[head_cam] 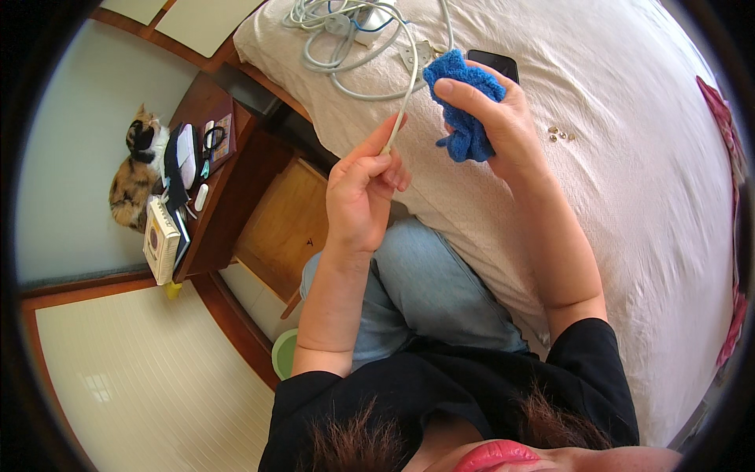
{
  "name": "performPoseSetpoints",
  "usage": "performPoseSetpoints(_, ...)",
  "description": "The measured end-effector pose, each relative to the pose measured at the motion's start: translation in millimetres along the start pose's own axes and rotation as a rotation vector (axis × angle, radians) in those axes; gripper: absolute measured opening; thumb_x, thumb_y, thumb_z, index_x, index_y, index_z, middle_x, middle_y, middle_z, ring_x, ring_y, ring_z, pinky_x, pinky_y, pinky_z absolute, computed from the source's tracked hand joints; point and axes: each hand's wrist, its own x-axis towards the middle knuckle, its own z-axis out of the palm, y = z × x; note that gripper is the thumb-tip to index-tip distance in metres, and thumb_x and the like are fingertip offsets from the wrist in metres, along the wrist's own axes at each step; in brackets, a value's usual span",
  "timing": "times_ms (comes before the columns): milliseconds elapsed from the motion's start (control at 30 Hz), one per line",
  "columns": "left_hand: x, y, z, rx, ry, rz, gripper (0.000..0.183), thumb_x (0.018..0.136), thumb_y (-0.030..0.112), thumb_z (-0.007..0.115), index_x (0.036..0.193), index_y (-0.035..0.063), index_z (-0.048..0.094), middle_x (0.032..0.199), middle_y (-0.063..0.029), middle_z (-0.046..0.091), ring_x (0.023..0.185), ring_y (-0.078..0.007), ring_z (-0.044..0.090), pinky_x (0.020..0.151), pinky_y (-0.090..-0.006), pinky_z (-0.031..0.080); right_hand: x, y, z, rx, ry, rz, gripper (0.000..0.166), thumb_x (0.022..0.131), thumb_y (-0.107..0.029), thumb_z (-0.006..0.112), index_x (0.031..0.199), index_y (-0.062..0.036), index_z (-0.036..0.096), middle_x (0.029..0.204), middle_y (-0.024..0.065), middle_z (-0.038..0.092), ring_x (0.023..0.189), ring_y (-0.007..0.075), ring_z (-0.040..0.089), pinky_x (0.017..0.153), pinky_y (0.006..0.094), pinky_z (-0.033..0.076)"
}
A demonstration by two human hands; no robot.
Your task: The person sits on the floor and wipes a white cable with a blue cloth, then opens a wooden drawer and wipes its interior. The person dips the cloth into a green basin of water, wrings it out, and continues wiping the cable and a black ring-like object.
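My left hand [368,183] pinches the end of a pale cable [411,76] between thumb and forefinger, above the near edge of the bed. To its right, my right hand [501,118] grips a bunched blue terry cloth [464,112]. The cable rises from my left fingers toward a loose coil [339,65] on the bed. Just behind the cloth, a plate with round holes [414,56] lies on the sheet, partly hidden. A black phone [495,64] is partly covered by my right hand. Several small metallic pieces [553,134] lie right of that hand.
A white box [373,26] sits by the coil on the pale bedspread [637,177]. At left, a calico cat [135,171] is beside a wooden desk [206,236] holding a spiral notebook [160,242] and pouches. A green basin [285,354] stands on the floor.
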Motion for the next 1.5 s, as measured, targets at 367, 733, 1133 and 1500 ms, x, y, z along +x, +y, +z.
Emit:
performPoseSetpoints(367,-2.6,-3.1,4.2,0.2,0.09,0.07,0.047,0.085,0.008,0.045,0.131,-0.0039,0.05,0.07,-0.0001,0.045,0.064,-0.0119,0.04,0.065,-0.0274,0.037,-8.9,13.1,11.2,-0.643,-0.12,-0.517,0.022,0.077,-0.016,0.071,0.095,-0.0026,0.067,0.076,0.0141,0.067,0.065,0.0233,0.067,0.061,0.029,0.052)
performPoseSetpoints(733,-2.5,-0.2,-0.6,-0.023,-0.005,-0.029,0.045,0.09,0.014,0.041,0.131,-0.0041,0.048,0.065,0.0017,0.037,0.063,-0.0113,0.037,0.064,-0.0278,0.035,-3.7,12.7,10.3,-0.686,-0.035,-0.562,0.022,0.075,-0.016,0.072,0.092,-0.0026,0.068,0.074,0.0164,0.065,0.067,0.0296,0.067,0.06,0.032,0.052)
performPoseSetpoints(1133,-0.2,5.5,0.0,-0.167,-0.023,-0.106,0.028,0.096,0.023,0.039,0.109,0.0031,0.054,0.06,0.0012,0.035,0.058,-0.0111,0.034,0.059,-0.0279,0.032,-5.6,19.1,11.1,-0.788,-0.113,-0.646,0.024,0.074,-0.018,0.072,0.094,-0.0052,0.067,0.081,0.013,0.066,0.073,0.0304,0.066,0.064,0.0345,0.053)
performPoseSetpoints(1500,-0.2,5.8,0.5,-0.305,-0.081,-0.128,0.029,0.098,0.025,0.035,0.1,0.0022,0.053,0.053,0.003,0.031,0.051,-0.0096,0.031,0.053,-0.0247,0.03,-9.5,18.0,18.2,-0.666,-0.261,-0.665,0.022,0.074,-0.007,0.073,0.095,-0.0014,0.067,0.081,0.0116,0.066,0.072,0.0227,0.066,0.064,0.0287,0.051)
